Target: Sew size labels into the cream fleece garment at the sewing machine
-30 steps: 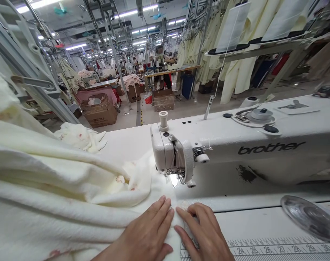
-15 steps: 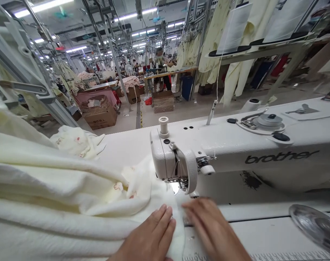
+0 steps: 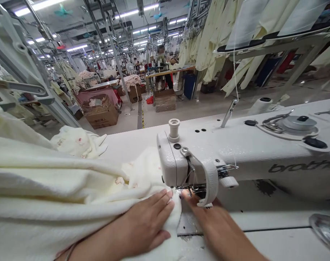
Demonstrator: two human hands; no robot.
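Cream cloth (image 3: pixel 72 188) lies in big soft folds on the sewing table (image 3: pixel 276 243), and its near edge goes under the head of the white sewing machine (image 3: pixel 235 159). The job in hand looks like feeding this cloth edge to the needle (image 3: pixel 190 189), which is mostly hidden behind the machine's white guard (image 3: pixel 209 185).

The left hand (image 3: pixel 145 226) lies flat on the cloth, palm down. Its fingers are spread a little and point at the needle. It presses the cloth onto the table and does not pinch it. The right hand (image 3: pixel 208 223) is on the other side of the cloth edge, just beside the metal plate (image 3: pixel 189 224). It is blurry. Its fingertips reach up close under the guard, and I cannot tell if they pinch the edge or only press on it.

I think the next move needs both hands to slide the cloth along gently, keeping the edge straight and the fingers out of the needle's way.

Both forearms come in from the bottom, low over the table. A small bundle of cloth (image 3: pixel 78 141) sits behind the folds, well apart from the hands.
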